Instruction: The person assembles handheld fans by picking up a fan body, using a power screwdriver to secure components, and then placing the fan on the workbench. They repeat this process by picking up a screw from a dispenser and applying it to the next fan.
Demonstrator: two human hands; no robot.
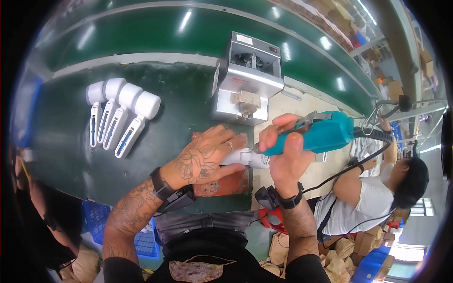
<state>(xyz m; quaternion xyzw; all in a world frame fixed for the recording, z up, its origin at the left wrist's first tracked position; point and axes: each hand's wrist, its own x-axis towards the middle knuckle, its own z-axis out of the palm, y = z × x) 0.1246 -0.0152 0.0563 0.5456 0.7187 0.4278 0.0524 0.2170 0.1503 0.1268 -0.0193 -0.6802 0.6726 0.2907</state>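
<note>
We see the left hand [204,158] lying palm down over a white plastic part [252,158], its fingers curled over the part and pressing it against a reddish-brown pad [222,185] at the near edge of the desk [71,141]. Only the rounded right-hand end of the part shows beyond the fingers; the rest is hidden under the hand.

The right hand [285,158] is closed around a teal electric screwdriver [321,134], gripping its body with the fingers wrapped over the top and the thumb underneath. The tool lies nearly level, its tip end pointing left toward the white part. We cannot tell whether the tip touches the part, as the hands cover that spot. A black cable [373,155] leaves the tool's right end, and a metal hook [377,115] hangs just beside that end.

Directly behind the hands stands a grey metal box-shaped machine [247,78], close to the left hand's fingertips. Well to the left, four white handled parts [120,115] with round heads lie side by side on the dark green desk surface, touching or nearly touching each other. A green conveyor belt [155,28] runs behind the desk. To the right, another person in a white shirt [373,198] sits at a neighbouring place.
</note>
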